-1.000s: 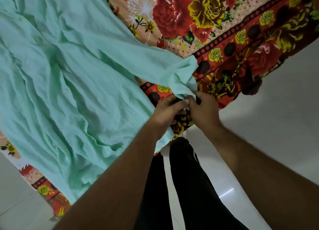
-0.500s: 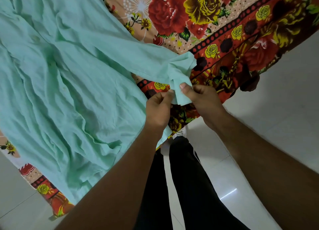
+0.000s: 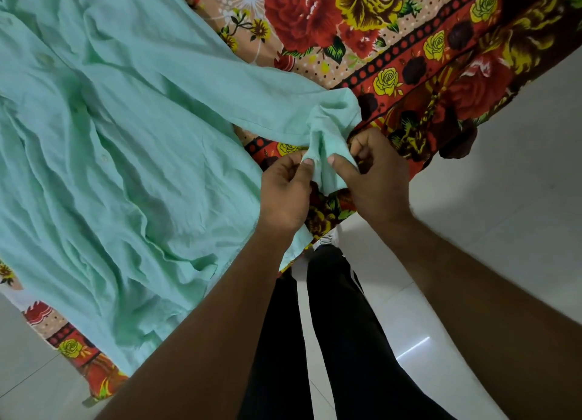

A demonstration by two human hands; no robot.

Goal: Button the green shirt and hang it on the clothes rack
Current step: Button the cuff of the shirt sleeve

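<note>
**Head view: 2 hands pinch the cuff of the green shirt**

The green shirt (image 3: 119, 155) lies spread and wrinkled on a floral bedsheet (image 3: 425, 51), front side up, with small pale buttons along the placket. 1 sleeve (image 3: 239, 98) stretches toward the edge of the bed, and its cuff (image 3: 327, 149) hangs just over this edge. The left hand (image 3: 285, 196) is closed in a pinch, thumb and forefinger on the left part of the cuff. The right hand (image 3: 376, 180) holds the right part, the thumb pressed flat on the fabric and the other fingers curled behind it. Below the hands, 2 legs in black trousers (image 3: 340, 341) stand on a white tiled floor (image 3: 504, 199).
</note>
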